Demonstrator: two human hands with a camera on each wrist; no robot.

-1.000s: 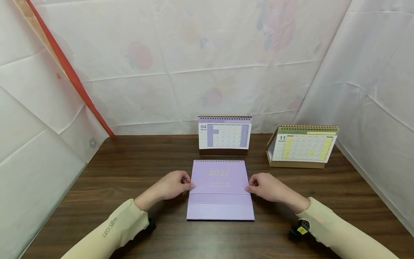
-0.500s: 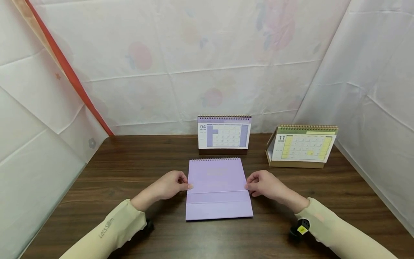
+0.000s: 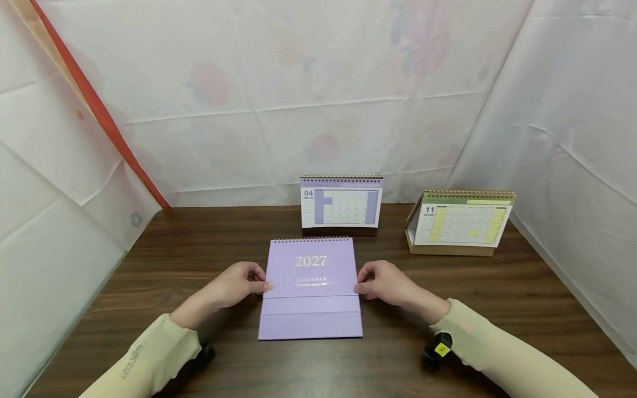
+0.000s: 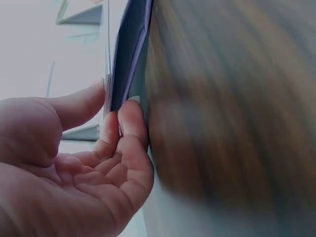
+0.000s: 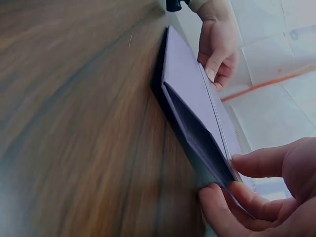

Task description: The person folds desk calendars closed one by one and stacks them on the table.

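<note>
A lilac 2027 desk calendar (image 3: 311,305) with a spiral along its far edge lies low and nearly flat, cover up, at the middle of the table. My left hand (image 3: 236,286) pinches its left edge, thumb on the cover and fingers beneath. On the opposite edge my right hand (image 3: 385,283) grips in the same way. In the right wrist view, a dark gap shows between the folded stand panels (image 5: 195,126) of the calendar. The left wrist view shows the thumb against the page edges and curled fingers (image 4: 133,123) at the lower panel.
Behind the lilac calendar stands a purple-and-white calendar (image 3: 343,207) showing 04. To its right stands a green-and-yellow calendar (image 3: 463,224) showing 11. White cloth (image 3: 224,138) hangs around the dark wooden table (image 3: 199,243) at the back and both sides.
Both hands have moved the lilac calendar leftward across the table, keeping their grip on its edges. It turned slightly on the way. The two standing calendars stay in place.
</note>
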